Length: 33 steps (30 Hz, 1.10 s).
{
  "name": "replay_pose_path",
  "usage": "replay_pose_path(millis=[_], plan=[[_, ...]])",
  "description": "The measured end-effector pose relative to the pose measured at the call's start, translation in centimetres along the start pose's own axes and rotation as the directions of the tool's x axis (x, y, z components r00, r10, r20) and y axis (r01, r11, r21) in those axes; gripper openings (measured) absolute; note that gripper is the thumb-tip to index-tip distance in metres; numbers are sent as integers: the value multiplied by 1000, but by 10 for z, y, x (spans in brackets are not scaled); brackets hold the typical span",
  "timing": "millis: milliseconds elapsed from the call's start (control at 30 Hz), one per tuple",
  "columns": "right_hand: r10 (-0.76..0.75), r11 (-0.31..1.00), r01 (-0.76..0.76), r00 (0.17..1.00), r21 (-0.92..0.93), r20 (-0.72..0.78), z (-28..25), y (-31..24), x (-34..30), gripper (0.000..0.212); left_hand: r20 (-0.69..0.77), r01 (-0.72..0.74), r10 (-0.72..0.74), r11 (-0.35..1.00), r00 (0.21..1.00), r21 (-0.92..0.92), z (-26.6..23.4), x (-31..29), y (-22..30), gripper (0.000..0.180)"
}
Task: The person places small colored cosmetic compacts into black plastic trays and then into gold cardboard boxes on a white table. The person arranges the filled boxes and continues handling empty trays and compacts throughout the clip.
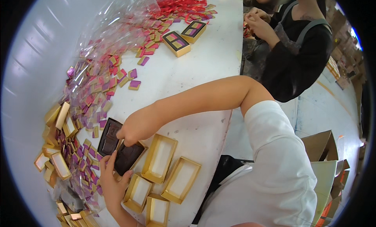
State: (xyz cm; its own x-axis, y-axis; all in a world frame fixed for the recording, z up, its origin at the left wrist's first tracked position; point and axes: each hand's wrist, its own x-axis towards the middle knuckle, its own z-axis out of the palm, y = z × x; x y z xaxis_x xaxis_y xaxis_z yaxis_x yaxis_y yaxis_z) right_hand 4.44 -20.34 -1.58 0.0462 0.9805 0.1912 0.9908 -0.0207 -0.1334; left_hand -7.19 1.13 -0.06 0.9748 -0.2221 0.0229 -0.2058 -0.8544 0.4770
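A gold box with a dark brown plastic tray [131, 155] in it sits on the table. My left hand [111, 184] grips this box, with fingers along its far side and the thumb at its near corner. Coming in from the right, my right hand [140, 124] is bent down over the tray's upper end, its fingers closed at the edge; the fingertips are partly hidden. Right beside them lies a second dark brown compartment tray [109, 136]. Open gold boxes with white bottoms, such as a larger one [159, 158], stand close by.
Many small wrapped pieces [94, 86] in purple, pink and gold spread along the left under clear plastic film [113, 27]. Two filled gold boxes [177, 43] stand farther up. Gold boxes [58, 164] pile at the left. A co-worker [290, 50] sits across, near red ribbons [180, 5].
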Motion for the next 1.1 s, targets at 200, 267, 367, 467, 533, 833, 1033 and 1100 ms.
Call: replay_pose_path(millis=[200, 267, 367, 467, 533, 833, 1033, 1100], plan=[[-222, 969, 210, 971, -132, -91, 25, 9, 14, 18, -76, -139, 142, 989, 987, 50, 4, -4, -12, 61], [-109, 991, 121, 980, 58, -169, 17, 0, -9, 26, -82, -164, 166, 986, 983, 34, 8, 3, -11, 56], [217, 940, -112, 925, 324, -311, 22, -7, -18, 9, -62, -123, 126, 990, 990, 63, 5, 1, -9, 51], [366, 895, -305, 920, 327, -144, 16, -13, -10, 4, -8, -81, 81, 997, 997, 21, 3, 2, -10, 51], [348, 927, -317, 927, 201, -139, 19, -14, 2, 5, -86, -125, 133, 988, 987, 89, 1, -2, -19, 53], [604, 772, -413, 713, 483, -357, -4, 6, -28, 9, -447, 57, 38, 979, 894, 197, -87, -156, 16, 44], [462, 831, -266, 819, 488, -340, 9, -12, -8, 10, -388, 619, -511, 747, 767, 242, -30, -290, -14, 35], [456, 816, -222, 814, 534, -359, 7, -11, -6, 10, -429, 582, -429, 738, 795, 341, -15, -300, -26, 19]])
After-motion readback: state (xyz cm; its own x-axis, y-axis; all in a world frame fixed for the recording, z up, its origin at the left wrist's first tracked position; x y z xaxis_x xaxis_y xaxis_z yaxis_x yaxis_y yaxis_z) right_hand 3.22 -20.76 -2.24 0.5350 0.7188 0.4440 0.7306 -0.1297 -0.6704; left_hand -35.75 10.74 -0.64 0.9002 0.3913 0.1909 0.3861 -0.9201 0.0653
